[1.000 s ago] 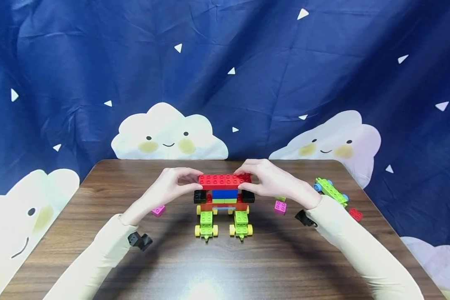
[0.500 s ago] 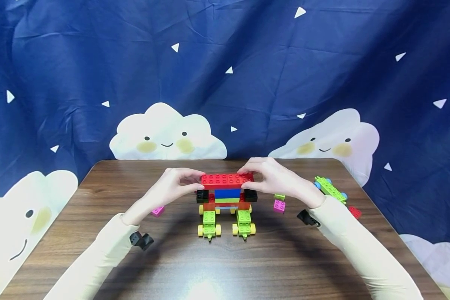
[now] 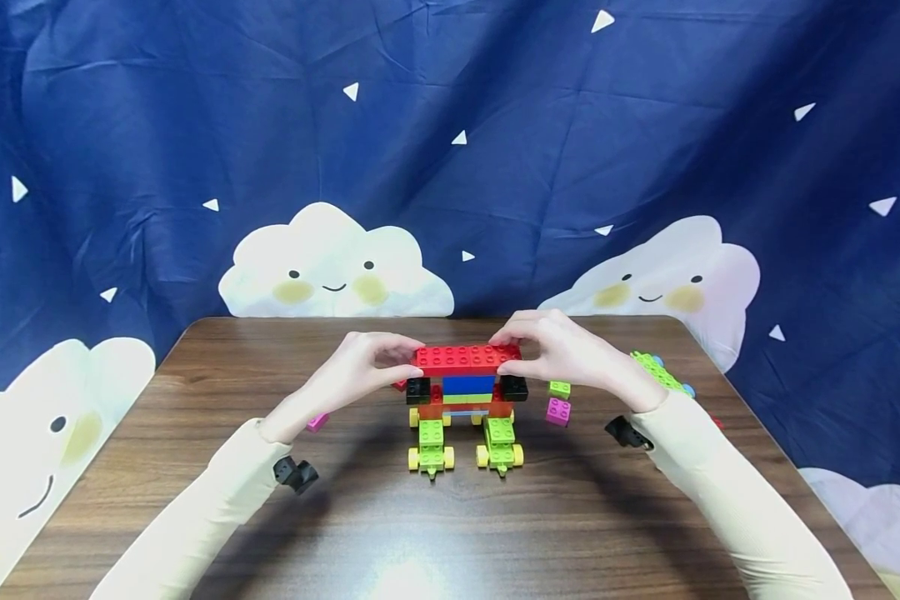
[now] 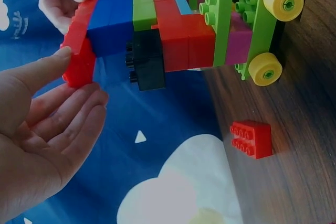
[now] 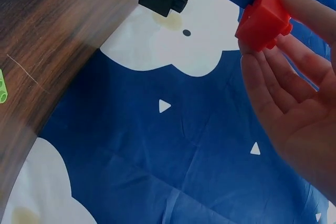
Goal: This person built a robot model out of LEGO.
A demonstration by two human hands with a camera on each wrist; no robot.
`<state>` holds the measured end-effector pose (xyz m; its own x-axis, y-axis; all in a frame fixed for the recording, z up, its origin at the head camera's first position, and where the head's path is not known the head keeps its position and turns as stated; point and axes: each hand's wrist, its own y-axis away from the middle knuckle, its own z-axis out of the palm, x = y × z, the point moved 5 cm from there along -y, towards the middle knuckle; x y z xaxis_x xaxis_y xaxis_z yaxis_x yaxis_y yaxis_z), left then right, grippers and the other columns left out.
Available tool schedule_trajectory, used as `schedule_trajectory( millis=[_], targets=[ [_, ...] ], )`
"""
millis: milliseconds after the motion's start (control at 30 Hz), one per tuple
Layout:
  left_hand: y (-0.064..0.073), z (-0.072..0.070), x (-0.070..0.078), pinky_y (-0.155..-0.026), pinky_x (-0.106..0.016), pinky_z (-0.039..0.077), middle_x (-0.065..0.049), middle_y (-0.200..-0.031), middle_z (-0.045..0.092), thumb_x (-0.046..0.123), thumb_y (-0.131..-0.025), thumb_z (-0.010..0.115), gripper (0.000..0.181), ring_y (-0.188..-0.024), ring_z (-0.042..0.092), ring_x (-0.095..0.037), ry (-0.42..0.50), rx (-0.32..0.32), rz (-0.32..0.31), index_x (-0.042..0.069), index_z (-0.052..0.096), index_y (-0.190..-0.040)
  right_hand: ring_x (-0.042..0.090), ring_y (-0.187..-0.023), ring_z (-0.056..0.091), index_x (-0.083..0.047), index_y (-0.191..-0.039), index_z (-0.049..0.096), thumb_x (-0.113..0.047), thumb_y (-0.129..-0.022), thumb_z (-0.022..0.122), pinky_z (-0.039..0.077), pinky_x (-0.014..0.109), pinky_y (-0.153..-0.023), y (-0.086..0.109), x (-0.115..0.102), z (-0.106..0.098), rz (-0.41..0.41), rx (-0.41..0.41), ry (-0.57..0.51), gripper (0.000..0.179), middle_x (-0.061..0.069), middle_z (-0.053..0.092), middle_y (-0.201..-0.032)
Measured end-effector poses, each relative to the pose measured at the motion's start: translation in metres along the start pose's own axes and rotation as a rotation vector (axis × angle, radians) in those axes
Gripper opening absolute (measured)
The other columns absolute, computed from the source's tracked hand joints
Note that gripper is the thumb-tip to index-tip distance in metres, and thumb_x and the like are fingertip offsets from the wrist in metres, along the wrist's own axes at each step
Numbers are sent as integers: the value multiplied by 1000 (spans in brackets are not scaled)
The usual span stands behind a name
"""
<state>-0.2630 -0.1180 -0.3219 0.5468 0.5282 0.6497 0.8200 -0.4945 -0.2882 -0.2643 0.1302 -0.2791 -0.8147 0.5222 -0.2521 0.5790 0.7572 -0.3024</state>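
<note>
A toy brick vehicle (image 3: 467,408) stands at the middle of the table, on lime green bases with yellow wheels (image 4: 284,0). Its top is a row of red bricks (image 3: 465,358), set on blue bricks (image 4: 110,22). Black bricks (image 4: 148,59) stick out at the sides lower down. My left hand (image 3: 356,368) pinches the left end of the red row, thumb at the near side and fingers behind. At the opposite end, my right hand (image 5: 299,85) grips the red row the same way. Part of the right end is hidden by those fingers.
To the right lie a magenta brick (image 3: 558,412), a small green brick (image 3: 559,389) and a green wheeled base (image 3: 658,372), partly covered by the right arm. A loose red brick (image 4: 253,139) lies beside the vehicle. Another magenta brick (image 3: 317,422) is at left.
Both hands and the brick vehicle have shifted a little to the right together. The hands keep their hold on the red row's ends.
</note>
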Motion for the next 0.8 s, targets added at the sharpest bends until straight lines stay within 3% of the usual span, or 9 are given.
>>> schedule_trajectory(
  millis=[500,800],
  targets=[
    [-4,6,2,-86,-31,59,1,-110,76,28,-85,78,37,-94,72,-9,10,-3,-5,16,71,-120,7,-81,62,-13,-107,74,-26,-80,84,55,27,-75,5,8,-4,-3,10,-23,32,-4,72,-96],
    [-2,-2,-8,-90,-35,58,-1,-109,76,26,-87,77,36,-96,71,-11,-3,24,-1,13,71,-120,6,-82,61,-14,-106,74,-27,-79,84,54,27,-76,7,10,-6,10,14,-27,31,-5,72,-95]
  ],
)
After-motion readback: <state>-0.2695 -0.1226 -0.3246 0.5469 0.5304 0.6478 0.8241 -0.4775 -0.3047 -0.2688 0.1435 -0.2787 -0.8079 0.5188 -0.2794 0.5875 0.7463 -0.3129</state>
